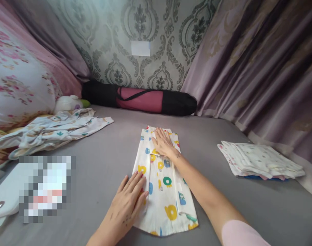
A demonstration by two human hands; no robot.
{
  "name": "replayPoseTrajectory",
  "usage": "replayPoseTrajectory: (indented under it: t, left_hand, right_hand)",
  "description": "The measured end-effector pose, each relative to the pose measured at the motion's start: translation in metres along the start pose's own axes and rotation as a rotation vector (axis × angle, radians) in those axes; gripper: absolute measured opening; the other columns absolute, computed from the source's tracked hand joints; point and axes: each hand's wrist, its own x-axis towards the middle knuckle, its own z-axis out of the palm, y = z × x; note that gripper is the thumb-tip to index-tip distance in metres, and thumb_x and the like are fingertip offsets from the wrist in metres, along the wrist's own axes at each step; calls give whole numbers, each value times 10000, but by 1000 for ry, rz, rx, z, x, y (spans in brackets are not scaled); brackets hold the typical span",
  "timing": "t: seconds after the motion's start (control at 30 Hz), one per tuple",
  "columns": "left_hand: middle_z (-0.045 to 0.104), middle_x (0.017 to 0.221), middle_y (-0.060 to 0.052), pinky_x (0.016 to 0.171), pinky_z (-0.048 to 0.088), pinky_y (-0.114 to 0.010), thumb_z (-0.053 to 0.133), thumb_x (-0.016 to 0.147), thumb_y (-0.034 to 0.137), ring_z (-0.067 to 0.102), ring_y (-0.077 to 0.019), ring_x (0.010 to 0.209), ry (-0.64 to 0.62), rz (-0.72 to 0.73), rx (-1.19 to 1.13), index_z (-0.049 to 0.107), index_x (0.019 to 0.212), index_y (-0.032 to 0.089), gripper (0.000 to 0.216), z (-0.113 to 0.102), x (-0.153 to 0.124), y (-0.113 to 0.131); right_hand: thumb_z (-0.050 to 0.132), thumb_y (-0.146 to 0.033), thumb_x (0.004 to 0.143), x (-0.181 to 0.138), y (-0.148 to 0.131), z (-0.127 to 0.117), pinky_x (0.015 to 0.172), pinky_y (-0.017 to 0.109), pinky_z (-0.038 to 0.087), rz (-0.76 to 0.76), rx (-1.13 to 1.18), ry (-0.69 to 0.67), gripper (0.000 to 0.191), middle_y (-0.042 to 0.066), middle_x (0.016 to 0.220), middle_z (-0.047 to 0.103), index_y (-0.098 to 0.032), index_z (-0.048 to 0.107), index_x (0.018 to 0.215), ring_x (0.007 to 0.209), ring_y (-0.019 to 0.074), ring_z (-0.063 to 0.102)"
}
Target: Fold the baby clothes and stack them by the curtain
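In front of me a white garment (168, 191) with colourful letter and animal prints lies on the grey sheet, its sides folded inward into a long narrow shape. My right hand (162, 142) rests flat on its far end, fingers stretched out. On the left side, nearer to me, my left hand (131, 196) lies with its fingers spread over the folded edge. Neither hand grips the cloth. Part of the garment's right side is hidden beneath my right forearm.
A stack of folded clothes (260, 159) sits at the right. Loose printed clothes (56, 128) lie at the left, beside a white plush toy (69, 103). A black and pink bag (139, 99) runs along the wall. A pale object (10, 184) is at the lower left, near a blurred patch.
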Motion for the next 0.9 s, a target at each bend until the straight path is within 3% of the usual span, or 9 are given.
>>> replayPoseTrajectory:
  t: [0.13, 0.27, 0.43, 0.53, 0.63, 0.83, 0.9]
  left_hand:
    - [488, 1447, -110, 1117, 369, -500, 420, 980, 373, 435, -247, 1354, -42, 5, -41, 490, 1367, 179, 439, -4, 2, 3]
    - [511, 1430, -103, 1120, 361, -502, 370, 996, 337, 451, -235, 1342, -41, -93, -145, 507, 1350, 203, 403, -8, 3, 2]
    - [599, 1335, -109, 1083, 414, -475, 382, 979, 327, 512, -248, 1290, 138, -264, -267, 577, 1250, 202, 357, -7, 3, -4]
    - [632, 1285, -113, 1053, 447, -438, 390, 964, 334, 548, -250, 1252, 249, -388, -325, 602, 1190, 197, 338, -11, 4, -5]
    - [642, 1263, -103, 1016, 474, -423, 396, 949, 350, 585, -252, 1201, 292, -549, -381, 613, 1166, 211, 337, -19, 5, -4]
    - [684, 1142, -78, 935, 495, -370, 386, 922, 350, 638, -227, 1050, 320, -762, -485, 608, 1183, 201, 373, -26, 4, -5]
    - [688, 1108, -76, 911, 494, -354, 381, 917, 343, 642, -217, 1004, 329, -789, -505, 603, 1189, 190, 383, -27, 4, -6]
  right_hand:
    - [171, -473, 995, -3, 13, 11, 1184, 440, 24, 72, -8, -71, 653, 106, 1595, 192, -92, 246, 1520, 1477, 224, 104]
    - [155, -446, 998, -5, 10, 4, 1186, 435, 20, 45, 47, -97, 636, 103, 1603, 161, -96, 228, 1525, 1481, 212, 78]
    - [156, -443, 990, -23, -9, -3, 1186, 439, -35, -107, 45, -40, 650, 94, 1611, 103, -84, 197, 1531, 1484, 202, 20]
    - [154, -432, 985, -31, -16, 2, 1193, 407, -11, -185, 14, -132, 651, 86, 1609, 115, -78, 200, 1530, 1483, 189, 43]
    - [155, -424, 982, -34, -23, 1, 1196, 414, 34, -171, -4, -233, 655, 96, 1603, 142, -64, 205, 1527, 1480, 207, 89]
    - [193, -425, 983, -57, -57, 4, 1198, 416, 4, -248, -14, -78, 660, 123, 1598, 147, -38, 218, 1518, 1482, 215, 61]
    - [204, -425, 984, -67, -67, 12, 1200, 417, 17, -256, -12, -98, 657, 124, 1596, 157, -39, 224, 1516, 1482, 216, 69]
